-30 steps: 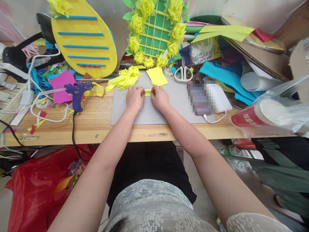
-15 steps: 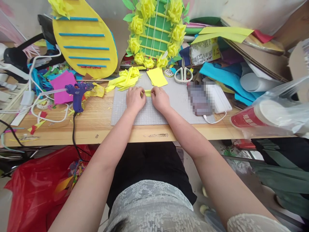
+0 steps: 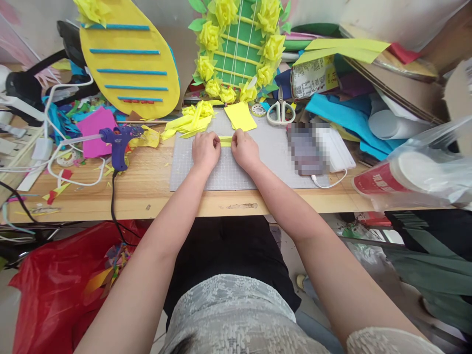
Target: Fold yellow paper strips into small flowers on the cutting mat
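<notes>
Left hand [image 3: 205, 151], right hand [image 3: 245, 150] on yellow strip [image 3: 225, 143], cup [image 3: 379, 179] in clear bag [image 3: 448, 164]

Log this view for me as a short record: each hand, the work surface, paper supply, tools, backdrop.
Left hand: pinching the left end of a yellow paper strip
Right hand: pinching the strip's right end
Work surface: gray gridded mat on a wooden table
Paper supply: yellow sheets beyond the hands
Tools: scissors near the mat's far edge; glue gun left of the mat
Backdrop: green panel edged with yellow flowers
</notes>
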The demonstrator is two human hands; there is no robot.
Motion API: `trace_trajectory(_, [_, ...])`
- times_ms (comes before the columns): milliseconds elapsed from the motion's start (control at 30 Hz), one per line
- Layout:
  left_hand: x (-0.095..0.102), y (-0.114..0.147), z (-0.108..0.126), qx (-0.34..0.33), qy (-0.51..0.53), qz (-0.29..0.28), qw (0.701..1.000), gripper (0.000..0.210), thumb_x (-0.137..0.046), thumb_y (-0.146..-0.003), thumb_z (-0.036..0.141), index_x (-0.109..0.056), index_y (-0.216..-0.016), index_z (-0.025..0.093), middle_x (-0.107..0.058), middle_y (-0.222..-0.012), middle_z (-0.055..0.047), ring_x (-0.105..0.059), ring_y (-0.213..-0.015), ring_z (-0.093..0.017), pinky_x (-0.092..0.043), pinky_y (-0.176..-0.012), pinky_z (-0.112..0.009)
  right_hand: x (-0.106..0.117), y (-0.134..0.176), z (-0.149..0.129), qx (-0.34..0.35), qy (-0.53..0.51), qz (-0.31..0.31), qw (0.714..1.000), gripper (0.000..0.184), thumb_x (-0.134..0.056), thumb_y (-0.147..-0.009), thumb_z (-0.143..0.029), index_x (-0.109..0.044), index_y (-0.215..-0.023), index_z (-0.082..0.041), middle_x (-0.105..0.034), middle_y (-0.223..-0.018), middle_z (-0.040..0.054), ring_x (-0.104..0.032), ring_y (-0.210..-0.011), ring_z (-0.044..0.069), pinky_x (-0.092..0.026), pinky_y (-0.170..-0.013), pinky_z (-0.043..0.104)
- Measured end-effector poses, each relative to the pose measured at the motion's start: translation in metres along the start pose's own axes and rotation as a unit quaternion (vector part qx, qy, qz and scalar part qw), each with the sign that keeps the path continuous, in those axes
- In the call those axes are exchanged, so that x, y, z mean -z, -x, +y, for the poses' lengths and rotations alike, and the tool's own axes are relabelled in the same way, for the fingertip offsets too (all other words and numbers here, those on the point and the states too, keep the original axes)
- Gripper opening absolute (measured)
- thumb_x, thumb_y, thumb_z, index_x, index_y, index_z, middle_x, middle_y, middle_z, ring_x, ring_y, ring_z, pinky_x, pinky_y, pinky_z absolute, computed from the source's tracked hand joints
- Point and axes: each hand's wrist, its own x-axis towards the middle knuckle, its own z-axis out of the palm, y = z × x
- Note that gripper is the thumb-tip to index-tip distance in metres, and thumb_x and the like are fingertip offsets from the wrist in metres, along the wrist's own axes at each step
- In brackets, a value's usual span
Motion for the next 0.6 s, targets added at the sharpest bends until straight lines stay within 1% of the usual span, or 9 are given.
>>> trace_trajectory(167, [0.002, 0.002, 0.003, 0.002, -0.011, -0.014, 1.0, 0.019, -0.047, -0.084, 0.017, -0.066, -0.085, 0.02, -0.067, -0.094, -0.009, -0.053, -0.105, -0.026, -0.041, -0.096, -0.041, 0.003, 0.001, -0.004, -0.009, 0.025, -0.017, 1.0, 0.02, -0.037, -0.091, -0.017, -0.053, -0.102, -0.017, -0.061, -0.102, 0.0128, -0.058, -0.095, 0.023, -0.045, -0.089, 0.04])
trace_trajectory(333, [0.001, 0.002, 0.005, 0.0, -0.029, -0.02, 0.999, 0.019, -0.047, -0.085, 0.018, -0.065, -0.086, 0.019, -0.066, -0.099, -0.012, -0.05, -0.111, -0.029, -0.04, -0.098, -0.044, 0.006, 0.003, -0.008, 0.0, 0.048, -0.014, 0.999, 0.022, -0.037, -0.091, -0.016, -0.056, -0.101, -0.015, -0.062, -0.104, 0.0156, -0.058, -0.095, 0.026, -0.046, -0.087, 0.041])
trace_trajectory(467, [-0.002, 0.001, 0.007, 0.001, -0.032, -0.001, 1.0, 0.012, -0.055, -0.082, 0.027, -0.064, -0.083, 0.02, -0.064, -0.101, -0.013, -0.048, -0.113, -0.031, -0.037, -0.101, -0.046, 0.009, 0.004, -0.013, 0.0, 0.078, -0.037, 0.996, 0.024, -0.037, -0.091, -0.017, -0.056, -0.104, -0.012, -0.061, -0.11, 0.02, -0.058, -0.101, 0.03, -0.046, -0.089, 0.044])
trace_trajectory(600, [-0.003, 0.0, 0.007, 0.013, -0.021, 0.014, 1.0, 0.01, -0.062, -0.078, 0.031, -0.064, -0.08, 0.021, -0.06, -0.103, -0.013, -0.045, -0.116, -0.033, -0.035, -0.104, -0.049, 0.007, 0.005, -0.015, 0.011, 0.078, -0.035, 0.996, 0.023, -0.044, -0.088, -0.021, -0.055, -0.105, -0.01, -0.059, -0.111, 0.0215, -0.056, -0.104, 0.031, -0.045, -0.091, 0.045])
